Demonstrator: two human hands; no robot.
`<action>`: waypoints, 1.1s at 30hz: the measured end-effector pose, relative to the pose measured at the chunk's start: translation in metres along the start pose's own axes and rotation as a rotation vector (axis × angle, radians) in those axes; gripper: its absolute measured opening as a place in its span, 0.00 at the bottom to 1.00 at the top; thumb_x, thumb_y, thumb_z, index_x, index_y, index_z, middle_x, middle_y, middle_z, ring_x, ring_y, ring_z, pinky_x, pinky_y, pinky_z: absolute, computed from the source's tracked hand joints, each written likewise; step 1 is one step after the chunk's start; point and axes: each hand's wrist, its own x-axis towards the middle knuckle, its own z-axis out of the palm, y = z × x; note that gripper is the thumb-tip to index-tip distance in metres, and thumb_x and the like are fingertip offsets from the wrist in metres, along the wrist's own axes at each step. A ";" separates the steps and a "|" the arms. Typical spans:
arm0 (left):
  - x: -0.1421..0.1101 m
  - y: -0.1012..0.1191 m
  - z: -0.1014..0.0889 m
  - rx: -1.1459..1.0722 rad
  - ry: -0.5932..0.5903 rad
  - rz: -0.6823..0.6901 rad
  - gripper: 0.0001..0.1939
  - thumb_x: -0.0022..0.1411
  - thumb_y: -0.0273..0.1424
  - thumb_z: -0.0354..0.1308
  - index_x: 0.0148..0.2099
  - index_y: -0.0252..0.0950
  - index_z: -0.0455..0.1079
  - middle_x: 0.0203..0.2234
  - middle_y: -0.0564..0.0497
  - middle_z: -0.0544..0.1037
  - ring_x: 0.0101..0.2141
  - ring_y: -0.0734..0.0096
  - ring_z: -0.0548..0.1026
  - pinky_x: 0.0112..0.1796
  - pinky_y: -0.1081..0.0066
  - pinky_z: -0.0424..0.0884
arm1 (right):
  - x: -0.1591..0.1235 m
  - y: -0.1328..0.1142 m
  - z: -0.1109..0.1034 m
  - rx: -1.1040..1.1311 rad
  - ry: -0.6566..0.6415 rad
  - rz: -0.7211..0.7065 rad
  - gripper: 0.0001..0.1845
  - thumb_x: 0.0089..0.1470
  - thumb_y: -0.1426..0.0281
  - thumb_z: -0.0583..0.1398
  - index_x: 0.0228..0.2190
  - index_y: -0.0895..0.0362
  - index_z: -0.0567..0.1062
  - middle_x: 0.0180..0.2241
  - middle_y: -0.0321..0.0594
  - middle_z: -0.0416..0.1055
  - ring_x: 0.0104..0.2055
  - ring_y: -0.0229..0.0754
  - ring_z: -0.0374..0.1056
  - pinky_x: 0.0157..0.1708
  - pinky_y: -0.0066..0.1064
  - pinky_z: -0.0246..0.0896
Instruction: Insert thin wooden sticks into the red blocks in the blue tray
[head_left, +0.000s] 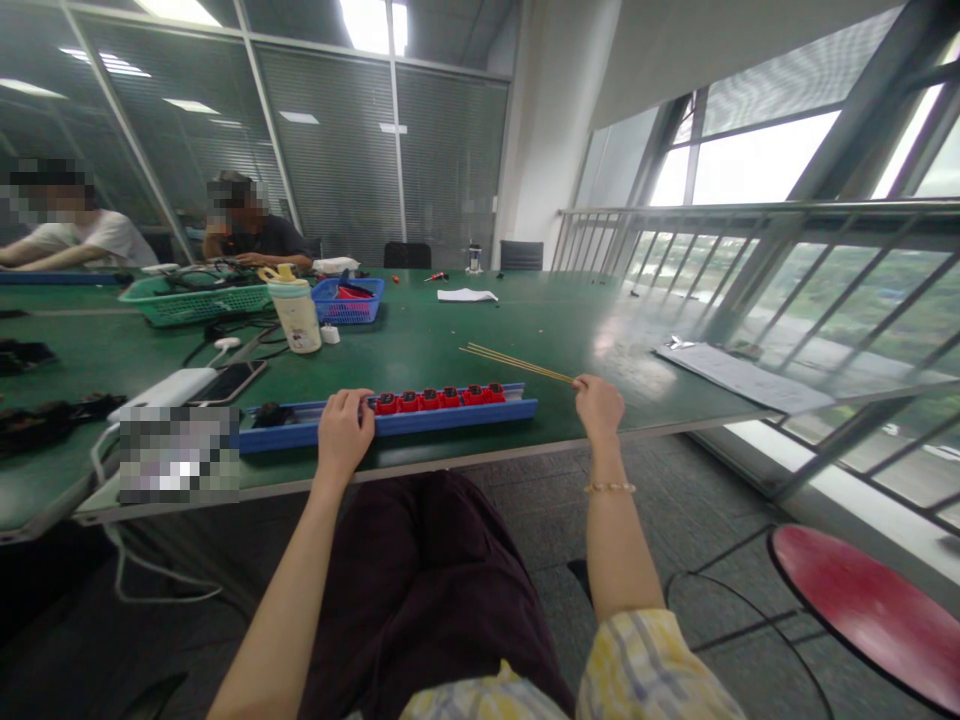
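A long blue trough (457, 419) lies near the table's front edge. In its middle and right part is a row of several red pieces with black tops (429, 400); a black part (271, 414) lies in its left end. My left hand (346, 428) is curled over the trough, just left of the red row, with fingertips reaching inside; whether they also touch a piece is hidden. Right of the trough, my right hand (600, 405) pinches the ends of a few thin yellowish sticks (517, 362), which point left above the table.
The green table (555, 325) carries a cup (298, 318), a blue basket (349, 305), a green basket (199, 305), a white sheet (466, 295), a phone (236, 382) and a clipboard (739, 375). Two people sit at far left. A red stool (870, 610) stands at right.
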 end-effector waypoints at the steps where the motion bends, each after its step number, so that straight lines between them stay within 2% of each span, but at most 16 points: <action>1: 0.000 0.000 0.000 0.001 0.001 -0.001 0.13 0.65 0.30 0.46 0.46 0.37 0.70 0.39 0.44 0.74 0.42 0.57 0.71 0.46 0.59 0.68 | 0.000 -0.002 0.002 0.047 0.036 -0.020 0.18 0.63 0.68 0.52 0.43 0.54 0.81 0.43 0.51 0.77 0.46 0.50 0.71 0.47 0.37 0.60; 3: -0.001 0.000 0.000 0.001 0.001 0.000 0.13 0.65 0.30 0.46 0.46 0.36 0.70 0.39 0.44 0.74 0.42 0.57 0.70 0.46 0.60 0.69 | 0.000 -0.006 0.007 0.177 0.099 -0.093 0.19 0.63 0.69 0.50 0.44 0.56 0.80 0.45 0.50 0.77 0.47 0.48 0.70 0.49 0.36 0.59; 6: -0.001 0.000 0.000 -0.009 0.002 -0.006 0.12 0.65 0.29 0.46 0.46 0.37 0.70 0.39 0.44 0.74 0.43 0.57 0.70 0.46 0.60 0.68 | -0.001 -0.012 0.019 0.369 0.146 -0.238 0.20 0.64 0.68 0.48 0.41 0.59 0.79 0.42 0.49 0.77 0.46 0.46 0.70 0.50 0.34 0.59; 13: 0.001 0.002 -0.003 -0.062 0.022 -0.047 0.16 0.64 0.28 0.46 0.52 0.36 0.67 0.38 0.44 0.73 0.42 0.57 0.69 0.48 0.58 0.68 | -0.012 -0.029 0.046 0.585 0.109 -0.383 0.18 0.64 0.64 0.49 0.37 0.56 0.77 0.39 0.46 0.76 0.45 0.45 0.69 0.50 0.34 0.60; 20: -0.001 0.002 -0.003 -0.079 0.024 -0.046 0.17 0.65 0.28 0.46 0.53 0.36 0.66 0.41 0.43 0.73 0.45 0.56 0.70 0.50 0.57 0.67 | -0.011 -0.025 0.052 0.606 0.046 -0.388 0.18 0.63 0.62 0.50 0.38 0.56 0.77 0.38 0.44 0.75 0.43 0.45 0.67 0.44 0.32 0.60; 26: -0.002 0.004 -0.006 -0.132 0.048 -0.015 0.23 0.64 0.27 0.47 0.61 0.36 0.60 0.46 0.43 0.74 0.47 0.58 0.70 0.51 0.58 0.67 | -0.013 -0.026 0.050 0.593 0.044 -0.416 0.16 0.63 0.64 0.51 0.38 0.56 0.77 0.39 0.44 0.76 0.43 0.45 0.66 0.43 0.31 0.60; 33: 0.000 0.007 -0.008 -0.156 -0.064 0.055 0.13 0.63 0.27 0.47 0.46 0.39 0.71 0.43 0.46 0.76 0.46 0.59 0.71 0.52 0.57 0.67 | -0.016 -0.030 0.045 0.546 0.029 -0.434 0.15 0.63 0.66 0.51 0.36 0.55 0.77 0.39 0.44 0.75 0.44 0.45 0.66 0.47 0.34 0.59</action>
